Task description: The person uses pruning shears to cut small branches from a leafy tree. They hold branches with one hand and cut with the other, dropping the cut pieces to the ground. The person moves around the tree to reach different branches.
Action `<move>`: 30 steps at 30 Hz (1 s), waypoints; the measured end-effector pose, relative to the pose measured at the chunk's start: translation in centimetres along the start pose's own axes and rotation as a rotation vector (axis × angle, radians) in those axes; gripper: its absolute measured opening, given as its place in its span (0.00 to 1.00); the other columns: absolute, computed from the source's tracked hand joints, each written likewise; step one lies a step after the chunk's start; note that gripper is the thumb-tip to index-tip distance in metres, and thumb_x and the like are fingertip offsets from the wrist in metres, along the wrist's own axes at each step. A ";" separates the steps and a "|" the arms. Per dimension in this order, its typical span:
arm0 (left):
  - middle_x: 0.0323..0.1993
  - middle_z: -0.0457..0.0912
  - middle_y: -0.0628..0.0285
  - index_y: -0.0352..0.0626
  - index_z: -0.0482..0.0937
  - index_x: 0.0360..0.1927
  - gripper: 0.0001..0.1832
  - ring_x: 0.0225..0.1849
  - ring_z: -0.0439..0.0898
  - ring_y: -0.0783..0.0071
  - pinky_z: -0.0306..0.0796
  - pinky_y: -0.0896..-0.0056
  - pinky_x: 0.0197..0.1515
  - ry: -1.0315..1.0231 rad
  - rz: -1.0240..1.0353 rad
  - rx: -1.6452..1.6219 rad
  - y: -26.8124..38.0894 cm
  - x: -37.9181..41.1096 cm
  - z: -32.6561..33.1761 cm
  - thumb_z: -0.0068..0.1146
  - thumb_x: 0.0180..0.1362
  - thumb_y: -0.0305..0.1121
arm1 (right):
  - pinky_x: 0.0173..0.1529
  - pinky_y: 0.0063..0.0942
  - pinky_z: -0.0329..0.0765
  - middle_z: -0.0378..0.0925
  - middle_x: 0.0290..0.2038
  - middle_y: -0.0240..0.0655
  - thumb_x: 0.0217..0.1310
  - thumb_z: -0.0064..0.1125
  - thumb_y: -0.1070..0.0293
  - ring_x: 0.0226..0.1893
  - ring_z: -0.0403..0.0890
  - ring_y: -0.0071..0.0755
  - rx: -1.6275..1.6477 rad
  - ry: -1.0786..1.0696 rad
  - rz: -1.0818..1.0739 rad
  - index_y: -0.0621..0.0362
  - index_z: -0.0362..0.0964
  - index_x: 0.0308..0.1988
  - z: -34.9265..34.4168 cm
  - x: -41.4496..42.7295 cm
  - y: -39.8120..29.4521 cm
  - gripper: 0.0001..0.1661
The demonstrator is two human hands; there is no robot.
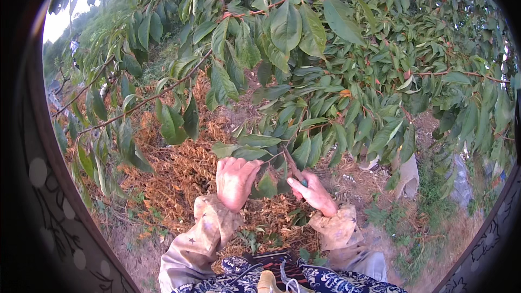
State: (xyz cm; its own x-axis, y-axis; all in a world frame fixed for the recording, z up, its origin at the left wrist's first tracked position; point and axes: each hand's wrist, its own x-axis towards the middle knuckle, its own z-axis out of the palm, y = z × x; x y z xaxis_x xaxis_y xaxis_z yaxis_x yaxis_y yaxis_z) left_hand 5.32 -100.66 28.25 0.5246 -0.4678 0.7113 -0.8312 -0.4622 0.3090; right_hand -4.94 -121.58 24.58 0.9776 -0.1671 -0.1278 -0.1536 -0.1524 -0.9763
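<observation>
My left hand [238,183] is closed around the end of a thin leafy twig [272,158], just below a drooping branch. My right hand [314,193] grips a hand tool [292,163] that looks like pruning shears, with rust-brown blades and a bit of teal near the grip. Its blades point up into the foliage and reach the twig to the right of my left hand; whether they touch it is hard to tell. A broad green leaf [267,185] hangs between the two hands. My right palm hides most of the tool's handle.
Dense leafy branches [358,65] fill the view above and right. A long bare-stemmed branch [163,91] crosses on the left. Dried brown foliage [179,175] covers the ground. Pale sheeting [407,177] lies at right. A yellow shoe [266,281] shows at the bottom.
</observation>
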 end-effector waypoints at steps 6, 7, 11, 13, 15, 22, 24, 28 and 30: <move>0.24 0.75 0.66 0.47 0.83 0.36 0.06 0.32 0.75 0.64 0.64 0.63 0.45 -0.056 0.025 0.020 -0.5 -0.1 -0.3 0.64 0.54 0.30 | 0.27 0.22 0.66 0.68 0.23 0.23 0.67 0.58 0.52 0.22 0.69 0.18 -0.202 0.001 -0.036 0.60 0.72 0.46 -0.6 -2.0 0.2 0.21; 0.25 0.76 0.66 0.47 0.83 0.37 0.07 0.33 0.75 0.63 0.64 0.62 0.46 -0.089 0.040 0.032 -0.8 -0.3 -0.6 0.63 0.54 0.30 | 0.27 0.22 0.66 0.68 0.24 0.23 0.67 0.58 0.52 0.23 0.68 0.18 -0.255 -0.011 -0.064 0.60 0.71 0.46 -0.6 -2.5 0.0 0.22; 0.32 0.80 0.65 0.44 0.82 0.41 0.11 0.39 0.78 0.64 0.65 0.61 0.49 -0.168 0.081 0.100 0.3 0.3 -1.6 0.65 0.53 0.32 | 0.41 0.27 0.69 0.69 0.32 0.30 0.65 0.58 0.47 0.33 0.70 0.25 -0.252 -0.095 -0.020 0.59 0.71 0.54 -1.9 -5.5 -1.3 0.29; 0.37 0.82 0.62 0.43 0.81 0.40 0.10 0.37 0.78 0.62 0.67 0.61 0.44 -0.146 0.081 -0.013 1.8 1.4 -2.1 0.64 0.54 0.30 | 0.44 0.27 0.70 0.71 0.35 0.31 0.66 0.58 0.47 0.36 0.71 0.24 -0.150 -0.101 -0.003 0.59 0.66 0.61 -2.4 -6.7 -1.6 0.34; 0.38 0.82 0.62 0.43 0.81 0.40 0.09 0.37 0.78 0.62 0.68 0.61 0.42 -0.143 0.072 -0.093 2.8 2.7 -2.3 0.63 0.55 0.30 | 0.44 0.28 0.70 0.72 0.35 0.30 0.66 0.57 0.48 0.36 0.72 0.24 -0.045 -0.089 0.010 0.60 0.65 0.62 -2.5 -7.3 -1.6 0.35; 0.41 0.80 0.59 0.43 0.77 0.48 0.16 0.45 0.77 0.62 0.64 0.60 0.52 0.028 0.169 0.095 0.9 9.8 5.2 0.62 0.57 0.35 | 0.44 0.26 0.72 0.71 0.32 0.28 0.70 0.54 0.59 0.35 0.73 0.22 0.093 0.019 -0.106 0.61 0.65 0.61 -3.1 -8.6 -2.7 0.26; 0.37 0.81 0.61 0.45 0.78 0.46 0.16 0.43 0.78 0.63 0.64 0.60 0.50 -0.058 0.138 0.185 0.1 10.0 6.7 0.62 0.55 0.37 | 0.43 0.25 0.71 0.71 0.31 0.27 0.70 0.55 0.58 0.34 0.73 0.21 0.127 0.034 -0.127 0.59 0.66 0.60 -2.6 -8.2 -3.8 0.25; 0.30 0.82 0.65 0.48 0.81 0.43 0.12 0.39 0.80 0.65 0.65 0.60 0.48 -0.062 0.128 0.249 -1.6 9.8 8.2 0.60 0.55 0.36 | 0.43 0.25 0.72 0.71 0.31 0.27 0.70 0.55 0.58 0.34 0.73 0.21 0.159 0.027 -0.112 0.59 0.66 0.60 -2.1 -7.0 -4.8 0.25; 0.30 0.82 0.65 0.50 0.81 0.40 0.09 0.38 0.80 0.66 0.65 0.59 0.48 -0.044 0.096 0.215 -2.0 10.0 8.0 0.59 0.56 0.35 | 0.43 0.25 0.72 0.72 0.31 0.28 0.71 0.54 0.57 0.33 0.73 0.21 0.157 -0.002 -0.115 0.60 0.65 0.61 -2.1 -6.2 -3.9 0.26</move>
State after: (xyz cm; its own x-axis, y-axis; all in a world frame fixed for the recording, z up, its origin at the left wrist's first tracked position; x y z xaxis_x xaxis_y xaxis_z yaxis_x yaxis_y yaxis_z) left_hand 13.72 -110.40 29.68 0.4564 -0.5473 0.7015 -0.8217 -0.5617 0.0964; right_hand -10.73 -121.97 29.57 0.9878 -0.1554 -0.0136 -0.0164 -0.0171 -0.9997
